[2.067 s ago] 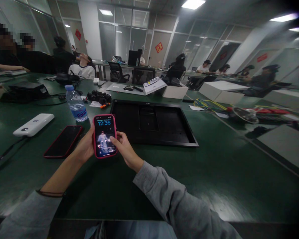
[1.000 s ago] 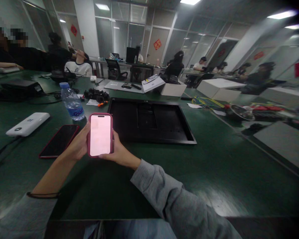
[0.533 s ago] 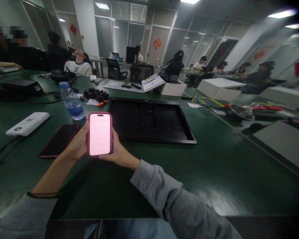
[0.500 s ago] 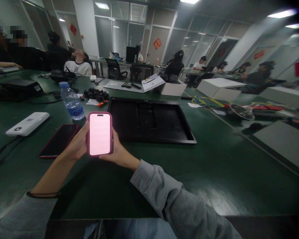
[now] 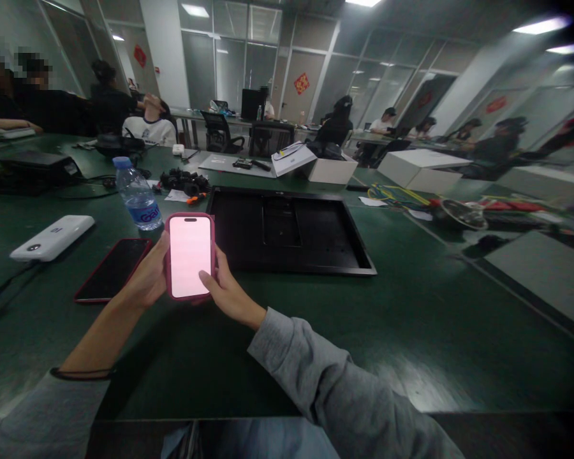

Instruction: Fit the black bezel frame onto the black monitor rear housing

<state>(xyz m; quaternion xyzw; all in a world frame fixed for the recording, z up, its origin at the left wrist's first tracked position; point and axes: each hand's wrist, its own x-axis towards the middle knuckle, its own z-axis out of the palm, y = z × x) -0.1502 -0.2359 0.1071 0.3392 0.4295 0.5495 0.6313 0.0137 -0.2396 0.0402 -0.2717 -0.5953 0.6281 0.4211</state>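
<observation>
Upright above the green table is a smartphone [image 5: 186,255] in a dark red case, its screen glowing pale pink and too bright to read. My left hand [image 5: 152,271] grips its left edge, with most fingers hidden behind it. On the other side my right hand [image 5: 229,290] holds the right edge, and its thumb lies over the lower right of the screen. A second phone [image 5: 112,271], dark-screened with a red rim, lies flat beside my left forearm. Just behind the held phone stands a clear water bottle [image 5: 141,197] with a blue cap.
A shallow black tray-like panel [image 5: 325,264] lies right of the phone. At left is a white power bank [image 5: 55,238] with a cable. Farther back are black parts [image 5: 184,182], an open white box [image 5: 332,171], and coloured cables [image 5: 397,196]. Several people sit around the room.
My right thumb has moved from the phone's lower edge up onto its screen. The phone has shifted very slightly left. Across the table, a seated person's head has tipped back.
</observation>
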